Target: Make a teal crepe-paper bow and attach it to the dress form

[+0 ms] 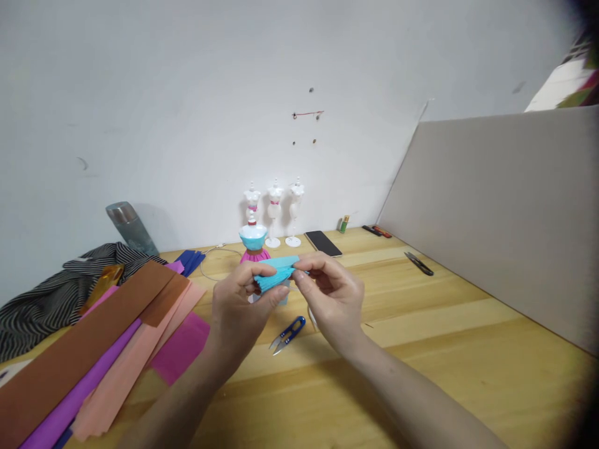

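Observation:
My left hand (241, 305) and my right hand (330, 293) meet above the wooden table (421, 349), both pinched on a pleated piece of light blue crepe paper (276, 274). The left fingers grip its gathered lower end; the right thumb and forefinger pinch its right edge, perhaps with a thin needle that I cannot make out. Just behind the paper stands a small mannequin (254, 244) dressed in a blue top and pink skirt. Blue thread snips (286, 333) lie on the table below my hands.
Long strips of brown, purple, peach and pink crepe paper (93, 355) lie at the left, beside a striped cloth (51, 293) and a grey bottle (128, 227). Three bare white mannequins (276, 212), a phone (322, 243) and dark snips (418, 263) sit further back. A grey partition (505, 212) borders the right.

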Motion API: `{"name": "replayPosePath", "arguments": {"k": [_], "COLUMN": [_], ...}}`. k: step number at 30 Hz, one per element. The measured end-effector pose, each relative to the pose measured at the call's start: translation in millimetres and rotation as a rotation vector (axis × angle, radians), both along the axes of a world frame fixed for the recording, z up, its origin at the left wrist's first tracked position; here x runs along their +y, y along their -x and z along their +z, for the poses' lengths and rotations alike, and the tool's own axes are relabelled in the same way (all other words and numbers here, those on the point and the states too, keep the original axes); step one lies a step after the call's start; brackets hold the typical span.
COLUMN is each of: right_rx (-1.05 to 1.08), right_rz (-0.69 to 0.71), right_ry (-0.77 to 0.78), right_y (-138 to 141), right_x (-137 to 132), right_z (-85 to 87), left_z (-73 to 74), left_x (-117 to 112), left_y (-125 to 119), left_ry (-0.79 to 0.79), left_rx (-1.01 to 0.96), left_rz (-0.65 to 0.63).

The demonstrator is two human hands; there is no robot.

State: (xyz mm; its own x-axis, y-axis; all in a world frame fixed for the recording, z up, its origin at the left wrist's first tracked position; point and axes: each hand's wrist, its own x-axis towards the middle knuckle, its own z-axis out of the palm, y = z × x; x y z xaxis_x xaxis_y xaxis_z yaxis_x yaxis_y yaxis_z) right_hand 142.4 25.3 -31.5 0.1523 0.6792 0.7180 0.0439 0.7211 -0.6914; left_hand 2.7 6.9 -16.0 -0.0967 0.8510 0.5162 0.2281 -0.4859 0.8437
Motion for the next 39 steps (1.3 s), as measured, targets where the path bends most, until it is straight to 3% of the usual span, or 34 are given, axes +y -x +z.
{"name": "replayPosePath", "arguments": {"k": [8, 13, 19, 23, 29, 32, 39], "right_rx": [-0.02, 0.003, -0.061, -0.116, -0.149, -0.119, -0.052], "right_rz": [0.005, 0.12, 0.29, 0.302, 0.274, 0.305, 0.539], "right_ry": [0.026, 0.034, -0.012, -0.002, -0.033, 0.012, 0.157], "right_y": [0.1, -1.5, -4.2, -4.0, -5.0, -5.6, -7.2], "right_x": [-1.1, -2.3, -3.6, -4.0, -1.7, -1.0, -0.8], "right_z": [-1.0, 1.6, 0.9, 2.1, 2.7, 4.8, 13.0], "left_z": [-3.8, 6.2, 16.2, 18.7, 21.7, 23.8, 26.2], "left_x": [0.2, 1.6, 1.8, 2.7, 4.8, 5.9, 5.4], "left_y": [0.7, 6.2, 14.3, 17.4, 21.8, 23.6, 27.3], "left_ry": [-0.022, 0.052, 0.062, 0.115, 0.25, 0.312, 0.393], "left_rx": [0.052, -0.064, -0.045, -0.069, -0.114, -0.133, -0.159], "left_rz": [0.043, -0.062, -0.121, -0.175, -0.357, -0.401, -0.506]}}
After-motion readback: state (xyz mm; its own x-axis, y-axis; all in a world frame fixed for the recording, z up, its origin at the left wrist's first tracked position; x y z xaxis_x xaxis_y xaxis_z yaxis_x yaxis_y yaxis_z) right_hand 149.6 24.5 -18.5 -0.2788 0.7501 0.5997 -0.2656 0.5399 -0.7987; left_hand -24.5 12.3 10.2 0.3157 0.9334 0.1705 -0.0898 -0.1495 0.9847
